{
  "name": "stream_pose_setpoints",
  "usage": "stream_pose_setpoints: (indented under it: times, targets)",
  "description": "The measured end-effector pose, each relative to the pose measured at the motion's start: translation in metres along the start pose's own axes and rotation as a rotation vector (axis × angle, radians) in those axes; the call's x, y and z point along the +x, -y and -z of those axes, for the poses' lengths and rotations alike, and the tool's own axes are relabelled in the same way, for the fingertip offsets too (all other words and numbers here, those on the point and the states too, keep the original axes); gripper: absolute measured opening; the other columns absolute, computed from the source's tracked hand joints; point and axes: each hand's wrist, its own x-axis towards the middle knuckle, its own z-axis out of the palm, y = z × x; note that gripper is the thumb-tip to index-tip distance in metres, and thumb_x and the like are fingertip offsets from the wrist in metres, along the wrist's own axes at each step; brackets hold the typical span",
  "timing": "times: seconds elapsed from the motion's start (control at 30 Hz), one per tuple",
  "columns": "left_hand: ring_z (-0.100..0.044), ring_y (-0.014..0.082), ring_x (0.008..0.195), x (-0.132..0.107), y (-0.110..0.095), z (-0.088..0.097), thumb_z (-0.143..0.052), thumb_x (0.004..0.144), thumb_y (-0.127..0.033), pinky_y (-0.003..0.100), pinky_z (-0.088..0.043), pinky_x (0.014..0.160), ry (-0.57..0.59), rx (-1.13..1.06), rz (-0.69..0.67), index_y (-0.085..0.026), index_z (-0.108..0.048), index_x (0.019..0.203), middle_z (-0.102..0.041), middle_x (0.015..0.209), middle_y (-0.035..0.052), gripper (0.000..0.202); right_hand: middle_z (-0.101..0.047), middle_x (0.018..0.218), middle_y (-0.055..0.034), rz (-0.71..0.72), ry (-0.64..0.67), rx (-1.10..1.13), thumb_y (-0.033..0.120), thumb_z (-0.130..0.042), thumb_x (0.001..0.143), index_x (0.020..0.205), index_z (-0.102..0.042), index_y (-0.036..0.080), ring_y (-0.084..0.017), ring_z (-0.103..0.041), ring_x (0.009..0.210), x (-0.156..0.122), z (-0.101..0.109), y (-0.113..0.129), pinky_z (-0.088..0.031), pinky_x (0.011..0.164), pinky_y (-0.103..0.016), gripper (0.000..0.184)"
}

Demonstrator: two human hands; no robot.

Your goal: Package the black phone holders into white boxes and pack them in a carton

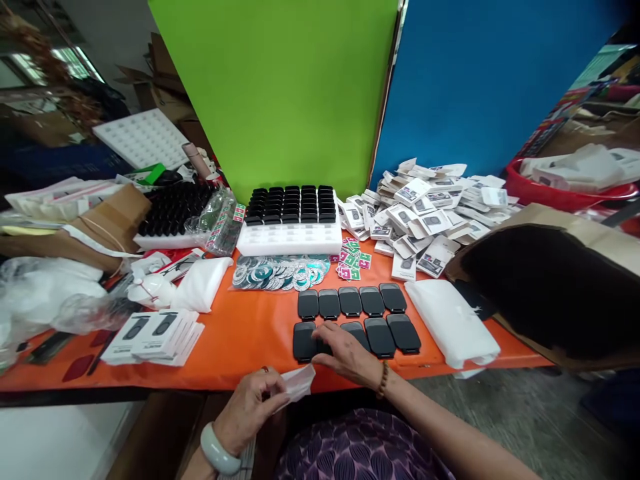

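Note:
My left hand pinches a small translucent white pouch between thumb and fingers, just off the table's front edge. My right hand reaches over the front row of flat black rounded-square devices, palm down, thumb apart from the fingers. Its fingertips rest on or just above the second device from the left; exact contact is hard to see. The thumb comes close to the pouch's upper corner. Behind it lies another row of the same black devices. Part of the front row is hidden under my right hand.
The orange table carries a white foam tray of black pieces, a bag of round discs, small stickers, piled white boxes, stacked boxes and a white pouch stack. An open carton stands right.

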Motion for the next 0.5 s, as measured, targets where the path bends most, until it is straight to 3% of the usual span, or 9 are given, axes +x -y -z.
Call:
stream_pose_setpoints:
  times: [0.1,0.2,0.4,0.5]
  targets:
    - [-0.054,0.0184,0.076,-0.004,0.002,0.001,-0.059,0.074,-0.029,0.029,-0.037,0.075,0.025,0.107,-0.004,-0.016,-0.062,0.068,-0.059,0.074,0.002,0.015,-0.056,0.106,-0.0108,0.008,0.081,-0.391,0.029,-0.072,0.077,0.104,-0.057,0.015,-0.025,-0.052,0.097,0.028,-0.011,0.0,-0.043,0.083,-0.038,0.034]
    - [-0.055,0.0187,0.078,-0.002,0.006,-0.002,-0.058,0.074,-0.027,0.03,-0.038,0.077,0.036,0.172,0.002,-0.017,-0.061,0.068,-0.06,0.075,0.0024,0.012,-0.056,0.107,-0.014,-0.046,0.159,-0.582,0.04,-0.079,0.067,0.102,-0.059,0.013,-0.03,-0.051,0.098,0.048,-0.019,0.003,-0.042,0.085,-0.043,0.049]
    - [-0.057,0.0201,0.082,0.009,0.018,-0.007,-0.058,0.075,-0.025,0.031,-0.04,0.08,0.003,0.279,0.019,-0.018,-0.063,0.07,-0.063,0.078,0.0031,0.01,-0.055,0.109,-0.0172,-0.078,0.256,-0.616,0.041,-0.087,0.052,0.104,-0.055,0.01,-0.032,-0.051,0.099,0.065,-0.024,0.011,-0.041,0.084,-0.042,0.069]
    - [-0.059,0.0207,0.084,0.014,0.02,-0.008,-0.059,0.075,-0.024,0.031,-0.041,0.081,-0.005,0.281,0.006,-0.018,-0.064,0.072,-0.066,0.081,0.0045,0.009,-0.058,0.102,-0.0124,-0.064,0.252,-0.444,0.025,-0.083,0.058,0.1,-0.053,0.013,-0.027,-0.054,0.093,0.067,-0.018,0.01,-0.041,0.078,-0.036,0.053]
